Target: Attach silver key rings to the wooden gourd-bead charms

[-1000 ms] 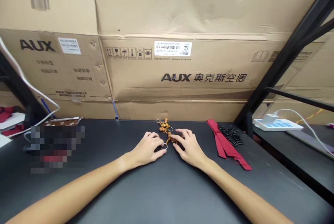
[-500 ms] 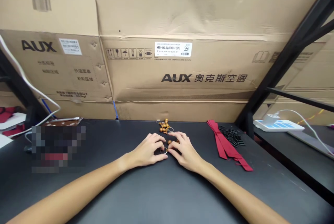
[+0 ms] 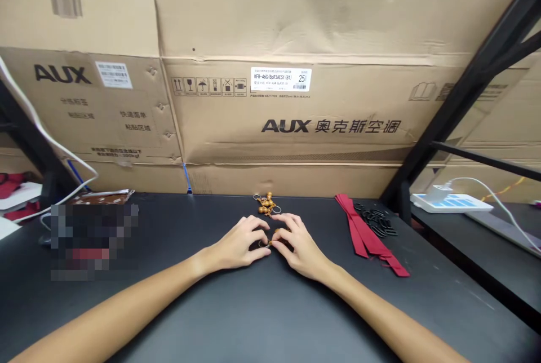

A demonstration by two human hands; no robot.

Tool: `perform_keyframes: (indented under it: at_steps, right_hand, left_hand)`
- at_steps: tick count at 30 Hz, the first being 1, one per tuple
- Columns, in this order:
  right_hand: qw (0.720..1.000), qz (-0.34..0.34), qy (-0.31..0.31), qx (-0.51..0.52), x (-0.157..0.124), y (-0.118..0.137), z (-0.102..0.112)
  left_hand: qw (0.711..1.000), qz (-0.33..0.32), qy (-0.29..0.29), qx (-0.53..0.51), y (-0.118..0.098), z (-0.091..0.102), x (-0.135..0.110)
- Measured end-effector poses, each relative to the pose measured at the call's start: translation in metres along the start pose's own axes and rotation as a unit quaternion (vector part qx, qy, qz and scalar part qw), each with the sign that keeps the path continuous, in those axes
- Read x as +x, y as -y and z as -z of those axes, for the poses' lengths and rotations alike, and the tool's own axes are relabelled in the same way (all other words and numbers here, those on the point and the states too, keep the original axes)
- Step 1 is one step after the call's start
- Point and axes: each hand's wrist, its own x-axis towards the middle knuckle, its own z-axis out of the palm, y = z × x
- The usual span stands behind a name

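My left hand [image 3: 242, 243] rests low over the black tabletop [image 3: 253, 318], thumb and forefinger pinching a metal key ring [image 3: 262, 244]. Facing it, my right hand [image 3: 301, 247] has its fingertips closed on the small brown end fitted to that ring. A wooden bead [image 3: 276, 231] of this keychain shows between my right fingers; the rest of it is hidden by them. Just beyond my fingertips lies a small heap of brown gourd-shaped wooden keychains [image 3: 265, 206] with metal rings.
Red fabric strips [image 3: 367, 233] and a pile of black buckle-like pieces [image 3: 378, 220] lie to the right. Cardboard boxes [image 3: 296, 25] wall off the back. On the left sits a partly blurred dark package [image 3: 97, 228]. Black shelf posts [image 3: 439, 98] rise at the sides; a white power strip [image 3: 452, 203] is far right.
Both hands stay in nearly the same place. My right fingers have shifted slightly around the keychain, so its bead shows a little differently, and the ring has tilted slightly.
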Motion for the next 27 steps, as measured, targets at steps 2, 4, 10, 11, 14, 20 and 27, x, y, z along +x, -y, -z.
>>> perform_keyframes:
  at_steps: [2,4,10,11,14,20,27]
  right_hand:
    - [1.000,0.009,0.002,0.002,-0.0001,0.0012,-0.0004]
    - [1.000,0.004,-0.004,-0.009,0.0001,0.0011,-0.0009]
    - [1.000,-0.007,-0.007,-0.019,-0.0001,0.0002,-0.0004]
    - [1.000,0.000,-0.002,-0.013,-0.0003,0.0006,-0.0002]
    - [1.000,0.016,0.002,-0.004,-0.0006,0.0015,0.0000]
    - [0.999,-0.015,-0.021,-0.033,0.0006,-0.0017,-0.0010]
    - [1.000,0.007,-0.008,0.002,-0.0005,0.0018,0.0009]
  left_hand:
    - [1.000,-0.008,0.004,0.003,0.0008,-0.0004,-0.0004]
    - [1.000,-0.015,0.005,0.003,0.0014,-0.0004,-0.0004]
    - [1.000,-0.016,-0.001,0.003,-0.0010,0.0012,0.0004]
    - [1.000,-0.015,-0.002,0.004,-0.0013,0.0014,0.0003]
    - [1.000,-0.016,-0.004,0.006,-0.0010,0.0012,0.0001]
    - [1.000,-0.015,-0.002,-0.006,0.0002,0.0011,0.0003]
    - [1.000,-0.009,-0.006,-0.005,-0.0030,0.0014,0.0005]
